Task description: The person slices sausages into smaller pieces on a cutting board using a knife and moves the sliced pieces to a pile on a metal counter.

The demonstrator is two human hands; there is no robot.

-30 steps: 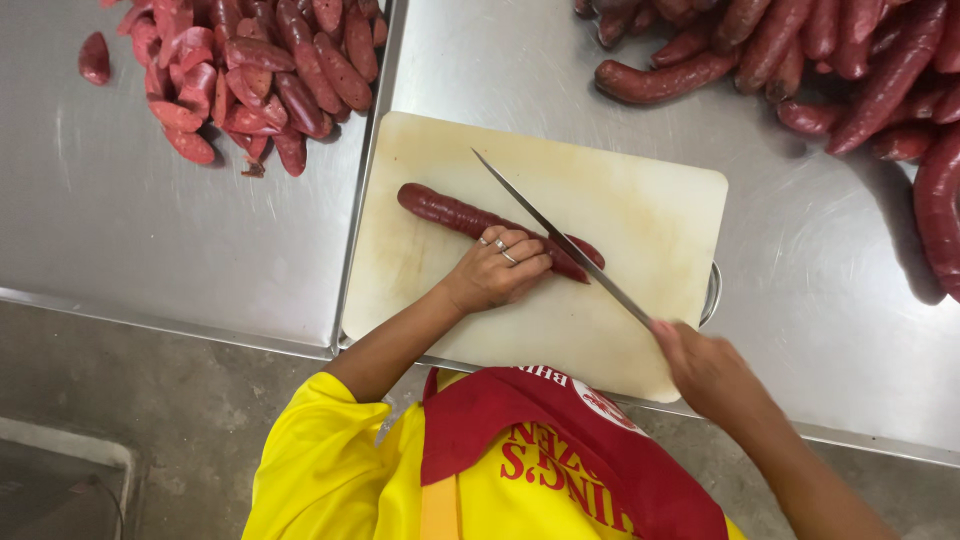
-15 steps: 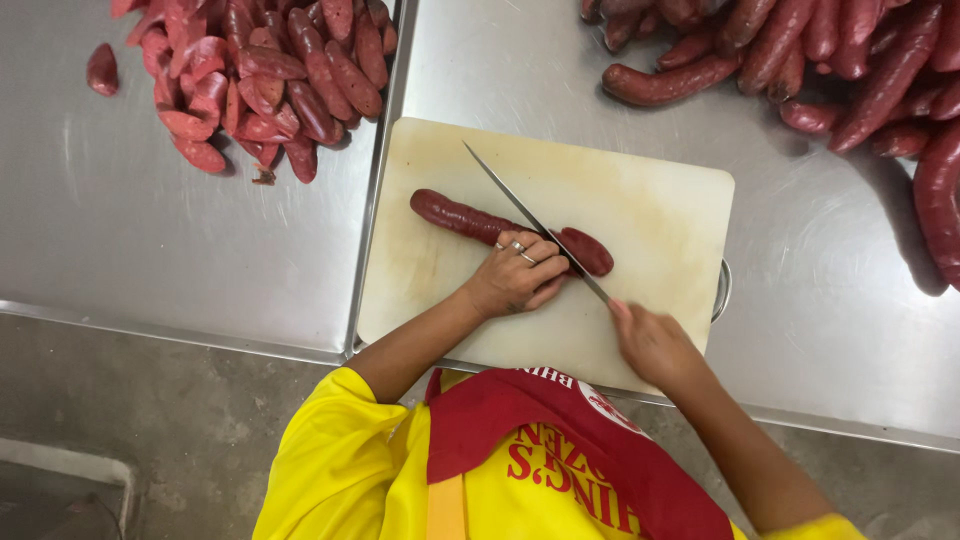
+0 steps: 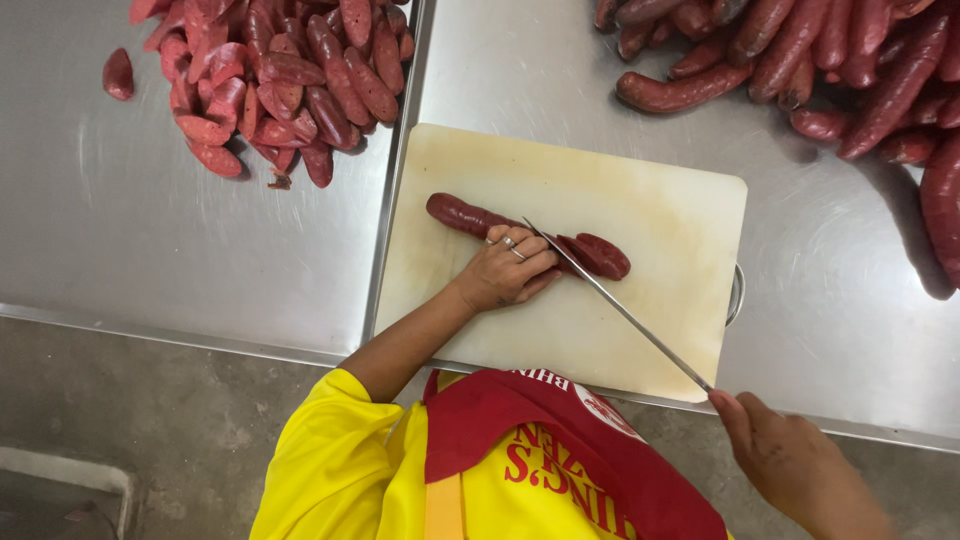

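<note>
Okay, we see a steel table [image 3: 180,250] with a pale cutting board [image 3: 640,320] across the seam between its two sheets. A heap of whole red sausages [image 3: 800,50] sits at the far right, well apart from a pile of cut pieces [image 3: 280,90] at the far left. On the board lies one sausage [image 3: 470,215], lengthways. The left hand [image 3: 505,270] is curled closed over its middle, pinning it down. The right hand [image 3: 790,470] is closed on the handle of a long thin knife [image 3: 620,308]; the handle itself is hidden. The blade runs diagonally and meets the sausage just beside the left fingertips [image 3: 540,262].

We judge the sausage light, soft but firm, with a smooth casing, probably slippery and prone to roll. Best held from above mid-length, fingertips tucked back from the blade.
</note>
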